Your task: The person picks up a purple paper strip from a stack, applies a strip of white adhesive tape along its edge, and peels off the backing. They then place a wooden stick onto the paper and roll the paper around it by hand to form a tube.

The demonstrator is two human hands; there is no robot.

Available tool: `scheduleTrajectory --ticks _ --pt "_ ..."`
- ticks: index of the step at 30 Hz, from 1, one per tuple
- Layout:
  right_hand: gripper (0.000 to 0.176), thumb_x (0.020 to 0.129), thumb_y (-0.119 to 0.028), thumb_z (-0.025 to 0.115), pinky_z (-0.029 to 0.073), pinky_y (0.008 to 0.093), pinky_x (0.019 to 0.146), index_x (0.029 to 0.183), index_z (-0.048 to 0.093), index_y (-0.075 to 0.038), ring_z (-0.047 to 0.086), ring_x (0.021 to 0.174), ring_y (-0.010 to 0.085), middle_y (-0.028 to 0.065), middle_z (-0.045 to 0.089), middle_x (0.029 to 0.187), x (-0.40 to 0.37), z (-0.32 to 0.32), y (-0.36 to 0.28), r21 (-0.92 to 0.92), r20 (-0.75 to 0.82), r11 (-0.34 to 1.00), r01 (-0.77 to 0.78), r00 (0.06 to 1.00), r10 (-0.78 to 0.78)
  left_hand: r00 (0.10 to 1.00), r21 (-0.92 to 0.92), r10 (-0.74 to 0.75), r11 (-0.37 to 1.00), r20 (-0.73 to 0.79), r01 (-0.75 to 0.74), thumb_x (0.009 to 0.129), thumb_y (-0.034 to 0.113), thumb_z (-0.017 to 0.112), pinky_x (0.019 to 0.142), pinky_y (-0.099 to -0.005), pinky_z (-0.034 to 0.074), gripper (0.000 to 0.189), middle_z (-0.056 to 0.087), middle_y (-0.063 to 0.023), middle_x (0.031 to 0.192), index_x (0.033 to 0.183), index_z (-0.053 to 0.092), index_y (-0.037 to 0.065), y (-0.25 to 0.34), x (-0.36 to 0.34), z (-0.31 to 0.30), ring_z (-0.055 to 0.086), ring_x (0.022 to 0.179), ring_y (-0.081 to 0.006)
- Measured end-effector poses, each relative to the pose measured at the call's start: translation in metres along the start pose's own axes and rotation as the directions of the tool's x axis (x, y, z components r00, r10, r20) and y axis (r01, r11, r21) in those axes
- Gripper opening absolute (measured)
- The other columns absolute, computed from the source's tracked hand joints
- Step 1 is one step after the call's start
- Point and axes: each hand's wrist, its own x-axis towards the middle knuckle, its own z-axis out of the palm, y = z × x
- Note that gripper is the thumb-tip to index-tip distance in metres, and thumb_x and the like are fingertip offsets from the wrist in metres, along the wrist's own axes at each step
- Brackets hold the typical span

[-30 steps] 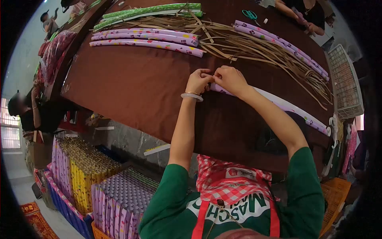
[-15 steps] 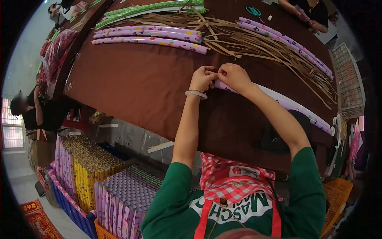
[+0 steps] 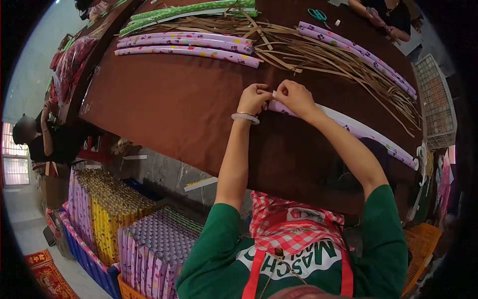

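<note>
A long purple printed roll (image 3: 356,130) with a white band along its upper side lies slantwise across the brown-covered table. My left hand (image 3: 254,98) is closed at its left end, thumb and fingers pinched together there. Close beside it, my right hand (image 3: 295,97) pinches a small white strip (image 3: 275,94) at the same end. My fingers partly hide that end, so how the strip joins the roll cannot be made out. Beyond my hands lie several more purple printed rolls (image 3: 186,49) and a tangle of flat brown strips (image 3: 343,60).
Green printed rolls (image 3: 194,11), teal scissors (image 3: 317,15) and a white basket (image 3: 436,102) are on the far and right sides. Bins of upright tubes (image 3: 158,246) stand below left. One person (image 3: 52,132) is at left; another person's hands (image 3: 391,31) show top right.
My right hand has shifted slightly right, away from my left fingers, and more of the white strip shows between them. The roll stays in place.
</note>
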Motion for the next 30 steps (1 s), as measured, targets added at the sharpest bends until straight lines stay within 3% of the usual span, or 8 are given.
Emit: scheduleTrajectory --ticks 2,11,15,16,20,21,25,30 --pt "0.02 0.075 -0.026 0.058 0.047 0.0344 0.064 0.08 0.06 -0.006 0.061 0.069 0.0232 0.0074 0.062 0.075 -0.003 -0.006 0.003 0.052 -0.004 0.992 -0.119 0.993 0.12 1.0 -0.003 0.002 1.0 -0.001 -0.002 0.069 0.006 0.061 0.034 -0.0197 0.034 0.046 0.062 -0.0089 0.073 0.11 0.047 -0.01 0.001 -0.001 0.0 0.05 0.043 -0.0089" --pt "0.018 0.075 -0.022 0.057 0.045 0.0322 0.062 0.082 0.061 -0.006 0.059 0.065 0.0202 0.0077 0.061 0.07 -0.046 -0.066 0.038 0.052 0.057 0.953 -0.298 0.954 0.295 0.998 -0.002 -0.045 0.999 -0.039 0.045 0.069 0.005 0.061 0.032 -0.0213 0.031 0.044 0.058 -0.0074 0.073 0.109 0.048 -0.008 0.002 -0.002 0.003 0.048 0.043 -0.0097" --pt "0.016 0.075 -0.02 0.057 0.045 0.0311 0.06 0.08 0.059 -0.004 0.058 0.062 0.0176 0.0069 0.06 0.068 -0.08 -0.096 0.065 0.063 0.017 0.927 -0.37 0.929 0.37 0.999 0.032 -0.044 0.998 -0.028 0.045 0.069 0.005 0.062 0.033 -0.0208 0.03 0.046 0.057 -0.0074 0.073 0.112 0.047 -0.008 0.005 -0.004 0.002 0.047 0.044 -0.0088" --pt "0.016 0.075 -0.019 0.057 0.045 0.0307 0.059 0.08 0.059 -0.004 0.057 0.061 0.017 0.0067 0.059 0.067 -0.09 -0.103 0.075 0.043 -0.036 0.931 -0.363 0.93 0.365 0.999 0.064 -0.034 0.997 -0.025 0.035 0.074 0.008 0.061 0.035 -0.0194 0.03 0.047 0.056 -0.0039 0.068 0.117 0.047 -0.006 0.005 -0.005 0.003 0.046 0.045 -0.0074" --pt "0.015 0.075 -0.018 0.056 0.044 0.029 0.06 0.081 0.057 -0.004 0.054 0.062 0.0153 0.0058 0.057 0.068 -0.134 -0.143 0.12 -0.01 -0.176 0.925 -0.38 0.911 0.373 0.997 0.087 -0.053 0.995 -0.048 0.057 0.074 0.008 0.061 0.034 -0.0197 0.031 0.044 0.055 -0.0048 0.067 0.114 0.048 -0.006 0.006 -0.005 0.004 0.047 0.043 -0.0082" --pt "0.019 0.075 -0.023 0.057 0.044 0.0346 0.068 0.082 0.057 -0.005 0.058 0.074 0.0258 0.0092 0.061 0.078 -0.144 -0.16 0.124 -0.006 -0.127 0.878 -0.478 0.872 0.473 0.997 0.077 -0.057 0.995 -0.044 0.06 0.072 0.006 0.062 0.033 -0.0195 0.031 0.045 0.056 -0.0051 0.071 0.113 0.047 -0.006 0.004 -0.003 0.002 0.048 0.044 -0.0085" --pt "0.02 0.079 -0.024 0.055 0.044 0.0353 0.068 0.086 0.056 -0.005 0.058 0.074 0.0271 0.0108 0.06 0.079 -0.201 -0.201 0.188 -0.067 -0.274 0.833 -0.549 0.813 0.514 0.997 0.133 -0.048 0.99 -0.068 0.057 0.072 0.007 0.062 0.034 -0.02 0.033 0.044 0.058 -0.0061 0.073 0.112 0.048 -0.005 0.006 -0.003 0.003 0.049 0.044 -0.009" --pt "0.026 0.084 -0.03 0.05 0.043 0.0418 0.069 0.087 0.054 -0.004 0.057 0.081 0.0312 0.0135 0.059 0.085 -0.281 -0.259 0.268 -0.176 -0.377 0.661 -0.73 0.67 0.639 0.993 0.167 -0.041 0.984 -0.108 0.059 0.072 0.008 0.062 0.034 -0.0205 0.034 0.041 0.059 -0.0061 0.073 0.11 0.051 -0.005 0.006 -0.004 0.005 0.049 0.044 -0.0092"
